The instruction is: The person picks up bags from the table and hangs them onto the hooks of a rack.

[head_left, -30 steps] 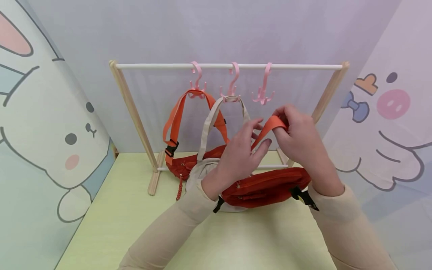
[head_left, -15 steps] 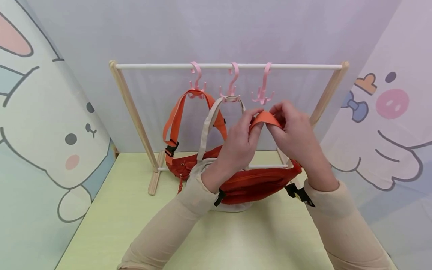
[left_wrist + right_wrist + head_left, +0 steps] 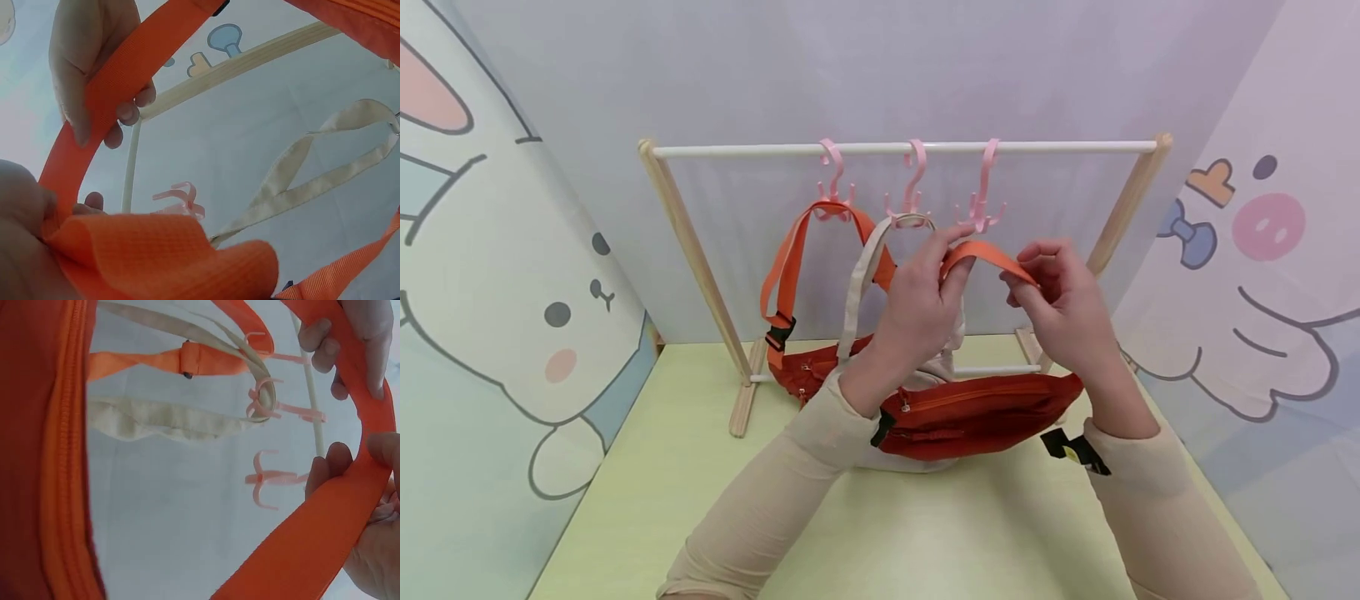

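Observation:
A dark red waist bag (image 3: 985, 412) hangs low in front of me by its orange strap (image 3: 988, 252). My left hand (image 3: 917, 296) pinches that strap between thumb and fingers, its fingertips just below the rightmost pink hook (image 3: 981, 200). To the right, my right hand (image 3: 1063, 308) pinches the strap further along, so it arches between both hands. In the right wrist view both thumbs lie on the strap (image 3: 369, 450), and the bag's zipper (image 3: 65, 450) fills the left side. A wide strap fold (image 3: 150, 250) hides part of my left hand in the left wrist view.
A wooden rack with a white rod (image 3: 737, 151) stands on the pale yellow table (image 3: 647, 500). Left of my hands, another red waist bag (image 3: 797, 375) and a cream bag hang by their straps (image 3: 857, 300) from two pink hooks. A black buckle (image 3: 1067, 450) dangles near my right sleeve.
My left hand has closed on the strap and risen toward the rightmost hook. My hands first came together on the strap, then spread apart. The red bag has shifted slightly left.

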A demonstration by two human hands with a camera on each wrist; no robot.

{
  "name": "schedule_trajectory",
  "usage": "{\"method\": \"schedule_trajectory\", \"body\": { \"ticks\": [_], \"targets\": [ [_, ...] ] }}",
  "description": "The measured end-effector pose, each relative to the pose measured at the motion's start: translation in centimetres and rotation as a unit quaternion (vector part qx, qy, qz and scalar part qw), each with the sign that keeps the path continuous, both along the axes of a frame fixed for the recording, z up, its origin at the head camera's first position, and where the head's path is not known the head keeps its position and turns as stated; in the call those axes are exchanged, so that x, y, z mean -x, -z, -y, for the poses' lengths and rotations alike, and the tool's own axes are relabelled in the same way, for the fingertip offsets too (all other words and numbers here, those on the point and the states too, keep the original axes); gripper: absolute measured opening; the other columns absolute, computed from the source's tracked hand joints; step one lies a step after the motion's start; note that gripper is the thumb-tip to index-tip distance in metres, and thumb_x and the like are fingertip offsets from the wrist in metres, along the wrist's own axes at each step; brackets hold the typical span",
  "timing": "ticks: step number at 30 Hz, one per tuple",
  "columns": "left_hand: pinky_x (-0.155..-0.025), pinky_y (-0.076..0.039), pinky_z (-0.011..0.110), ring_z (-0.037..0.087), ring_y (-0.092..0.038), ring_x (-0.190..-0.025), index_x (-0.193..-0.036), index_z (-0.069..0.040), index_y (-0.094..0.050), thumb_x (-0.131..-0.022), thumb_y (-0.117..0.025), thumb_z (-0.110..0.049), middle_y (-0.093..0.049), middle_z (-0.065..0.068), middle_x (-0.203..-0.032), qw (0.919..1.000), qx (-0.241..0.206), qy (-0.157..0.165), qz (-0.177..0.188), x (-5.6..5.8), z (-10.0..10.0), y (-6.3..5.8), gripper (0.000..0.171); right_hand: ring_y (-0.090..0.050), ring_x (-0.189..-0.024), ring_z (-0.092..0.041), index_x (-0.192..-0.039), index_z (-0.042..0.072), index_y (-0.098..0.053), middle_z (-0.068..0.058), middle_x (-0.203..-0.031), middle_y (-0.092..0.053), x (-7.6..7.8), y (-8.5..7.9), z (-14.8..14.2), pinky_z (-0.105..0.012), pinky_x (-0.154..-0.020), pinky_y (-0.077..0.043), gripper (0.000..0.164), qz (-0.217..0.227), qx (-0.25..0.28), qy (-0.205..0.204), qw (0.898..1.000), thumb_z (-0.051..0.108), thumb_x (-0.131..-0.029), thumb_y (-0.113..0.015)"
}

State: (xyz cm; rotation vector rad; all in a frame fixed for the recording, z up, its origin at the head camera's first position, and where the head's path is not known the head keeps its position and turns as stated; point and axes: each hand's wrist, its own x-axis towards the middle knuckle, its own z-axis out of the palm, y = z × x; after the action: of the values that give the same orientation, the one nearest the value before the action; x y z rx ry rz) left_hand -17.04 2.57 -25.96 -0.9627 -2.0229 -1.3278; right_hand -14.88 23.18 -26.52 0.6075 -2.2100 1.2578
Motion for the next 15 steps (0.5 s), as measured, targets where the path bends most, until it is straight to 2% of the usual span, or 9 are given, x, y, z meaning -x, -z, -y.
{"method": "schedule_trajectory", "body": {
  "ticks": [4, 9, 15],
  "targets": [
    [-0.06, -0.044, 0.025, 0.015, -0.047, -0.065, -0.143, -0.005, -0.061, -0.109, -0.061, -0.014, -0.064, 0.006, -0.093, 0.9998, 0.009, -0.014, 0.005, 0.2, 0.1, -0.1, 0.035, -0.066, -0.075, -0.017, -0.127, -0.003, -0.06, 0.0, -0.098, -0.071, 0.3, -0.1, -0.8, -0.019, -0.073, -0.056, 0.022, -0.023, 0.022, 0.01, 0.999, 0.0, -0.105, -0.061],
    [-0.066, -0.048, 0.023, 0.016, -0.054, -0.075, -0.134, -0.006, -0.068, -0.109, -0.063, -0.015, -0.072, 0.006, -0.107, 0.999, 0.033, -0.03, 0.005, 0.6, 0.3, 0.0, 0.027, -0.068, -0.078, -0.012, -0.127, 0.002, -0.07, 0.006, -0.099, -0.071, 0.7, -0.9, -1.7, -0.016, -0.075, -0.056, 0.024, -0.034, 0.016, 0.03, 0.999, 0.001, -0.105, -0.063],
    [-0.073, -0.051, 0.021, 0.014, -0.057, -0.081, -0.127, -0.008, -0.074, -0.108, -0.064, -0.018, -0.073, 0.004, -0.104, 0.9967, 0.06, -0.054, 0.006, 1.3, 0.7, 0.0, 0.024, -0.066, -0.076, -0.008, -0.123, 0.006, -0.077, -0.005, -0.091, -0.072, 1.7, -1.7, -2.7, -0.014, -0.068, -0.051, 0.021, -0.031, -0.02, 0.081, 0.996, 0.009, -0.107, -0.064]
  ]
}}
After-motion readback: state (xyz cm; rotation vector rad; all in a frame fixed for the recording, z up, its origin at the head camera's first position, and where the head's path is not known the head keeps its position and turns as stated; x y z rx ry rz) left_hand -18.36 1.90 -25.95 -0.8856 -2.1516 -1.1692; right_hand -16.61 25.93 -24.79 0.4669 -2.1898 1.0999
